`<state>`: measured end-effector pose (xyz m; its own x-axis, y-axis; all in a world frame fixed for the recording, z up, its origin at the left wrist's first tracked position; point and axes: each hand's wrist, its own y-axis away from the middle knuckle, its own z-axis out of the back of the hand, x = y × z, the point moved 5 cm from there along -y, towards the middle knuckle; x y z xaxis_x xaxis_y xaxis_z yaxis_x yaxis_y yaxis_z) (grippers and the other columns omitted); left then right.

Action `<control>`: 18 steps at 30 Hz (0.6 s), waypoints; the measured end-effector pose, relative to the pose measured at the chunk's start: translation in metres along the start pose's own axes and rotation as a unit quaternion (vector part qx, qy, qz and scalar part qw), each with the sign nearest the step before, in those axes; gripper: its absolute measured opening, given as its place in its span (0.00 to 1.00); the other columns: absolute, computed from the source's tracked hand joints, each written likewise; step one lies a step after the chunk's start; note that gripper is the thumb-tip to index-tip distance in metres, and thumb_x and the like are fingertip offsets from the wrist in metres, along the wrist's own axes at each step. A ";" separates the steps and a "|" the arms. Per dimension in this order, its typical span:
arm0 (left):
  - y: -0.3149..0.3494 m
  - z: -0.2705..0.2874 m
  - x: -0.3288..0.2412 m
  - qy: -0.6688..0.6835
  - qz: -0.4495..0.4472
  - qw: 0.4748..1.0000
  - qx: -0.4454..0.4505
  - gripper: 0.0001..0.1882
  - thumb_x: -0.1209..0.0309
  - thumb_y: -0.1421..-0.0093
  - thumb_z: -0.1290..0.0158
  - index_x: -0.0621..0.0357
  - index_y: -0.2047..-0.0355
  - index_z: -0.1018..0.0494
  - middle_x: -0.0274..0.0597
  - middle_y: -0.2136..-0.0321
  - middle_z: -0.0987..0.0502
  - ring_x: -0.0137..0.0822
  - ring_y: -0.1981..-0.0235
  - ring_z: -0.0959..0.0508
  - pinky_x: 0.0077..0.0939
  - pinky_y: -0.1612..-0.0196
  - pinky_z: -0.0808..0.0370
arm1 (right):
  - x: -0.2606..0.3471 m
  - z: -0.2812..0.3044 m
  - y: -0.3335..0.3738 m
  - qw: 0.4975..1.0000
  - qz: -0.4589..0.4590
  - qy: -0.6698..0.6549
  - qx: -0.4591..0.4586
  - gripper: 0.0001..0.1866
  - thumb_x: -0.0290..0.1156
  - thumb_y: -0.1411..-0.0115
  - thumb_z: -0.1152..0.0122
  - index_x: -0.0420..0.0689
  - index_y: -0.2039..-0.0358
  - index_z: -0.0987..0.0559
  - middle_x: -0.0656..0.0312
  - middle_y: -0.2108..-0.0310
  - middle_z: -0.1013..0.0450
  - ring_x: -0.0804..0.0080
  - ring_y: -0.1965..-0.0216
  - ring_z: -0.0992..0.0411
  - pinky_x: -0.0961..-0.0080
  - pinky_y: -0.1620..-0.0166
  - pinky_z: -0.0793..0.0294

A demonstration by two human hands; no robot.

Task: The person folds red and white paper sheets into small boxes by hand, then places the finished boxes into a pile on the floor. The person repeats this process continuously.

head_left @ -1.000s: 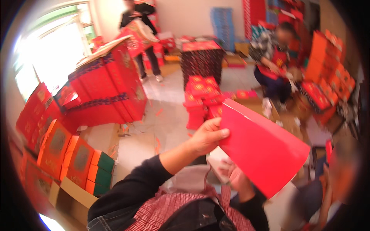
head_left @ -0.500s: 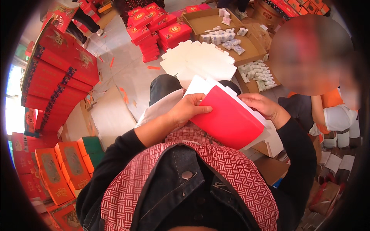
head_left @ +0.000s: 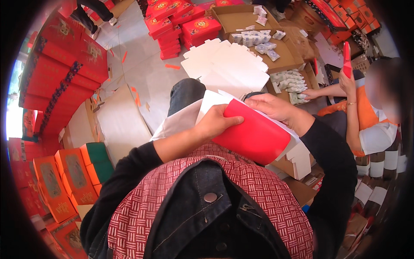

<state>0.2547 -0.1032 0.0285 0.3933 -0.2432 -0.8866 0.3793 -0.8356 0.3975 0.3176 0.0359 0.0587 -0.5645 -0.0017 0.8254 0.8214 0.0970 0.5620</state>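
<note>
Over my lap I hold a red and white cardboard box blank (head_left: 254, 138), its red face turned up and its white flap sticking out at the left. My left hand (head_left: 220, 123) grips its left part, thumb lying on the red face. My right hand (head_left: 274, 107) is closed at its far edge, with the fingertips partly hidden. Just beyond my knees lies a fanned pile of white cardboard blanks (head_left: 224, 64) with notched edges. Another white cardboard piece (head_left: 297, 162) is beside my right forearm.
Red gift boxes are stacked at left (head_left: 64, 73) and far centre (head_left: 200, 28). Orange boxes (head_left: 54, 183) stand at lower left. Shallow cartons (head_left: 284, 56) hold small wrapped packets. At right, a co-worker (head_left: 371, 112) reaches to the packets with one hand and raises a red item.
My right hand has slid left along the blank's far edge, and the blank has tilted slightly. The co-worker has leaned back, one hand now at the packets and the other lifting a red item.
</note>
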 end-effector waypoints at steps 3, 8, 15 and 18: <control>-0.001 0.003 0.000 -0.001 -0.001 1.000 -0.007 0.15 0.73 0.46 0.44 0.70 0.59 0.28 0.46 0.68 0.22 0.32 0.68 0.22 0.23 0.63 0.24 | 0.001 -0.002 -0.009 0.996 0.018 0.084 -0.013 0.21 0.40 0.39 0.47 0.34 0.56 0.26 0.58 0.64 0.26 0.78 0.65 0.28 0.80 0.61 0.29; 0.009 0.015 -0.002 -0.003 -0.014 0.999 -0.042 0.22 0.74 0.45 0.44 0.67 0.51 0.36 0.47 0.66 0.23 0.33 0.65 0.23 0.24 0.61 0.25 | 0.002 -0.001 -0.008 0.993 0.094 0.062 -0.023 0.20 0.35 0.37 0.51 0.39 0.47 0.31 0.55 0.58 0.27 0.77 0.60 0.29 0.79 0.56 0.30; 0.022 0.022 -0.004 -0.055 -0.133 0.988 -0.052 0.23 0.74 0.46 0.44 0.58 0.52 0.41 0.50 0.69 0.22 0.34 0.67 0.22 0.25 0.64 0.25 | -0.001 -0.014 -0.009 0.988 0.115 0.087 -0.047 0.21 0.32 0.35 0.57 0.46 0.42 0.35 0.57 0.52 0.29 0.75 0.54 0.32 0.80 0.49 0.35; 0.023 0.024 -0.002 -0.026 -0.124 0.991 -0.047 0.22 0.74 0.46 0.43 0.58 0.54 0.41 0.50 0.70 0.23 0.35 0.67 0.22 0.25 0.65 0.25 | 0.006 -0.019 -0.007 0.980 0.122 0.151 -0.051 0.21 0.32 0.35 0.58 0.46 0.42 0.35 0.58 0.51 0.30 0.76 0.53 0.33 0.80 0.49 0.36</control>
<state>0.2425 -0.1332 0.0337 0.2355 -0.0627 -0.9698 0.5360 -0.8240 0.1834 0.3099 0.0166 0.0610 -0.3138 -0.2872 0.9050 0.9412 0.0317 0.3364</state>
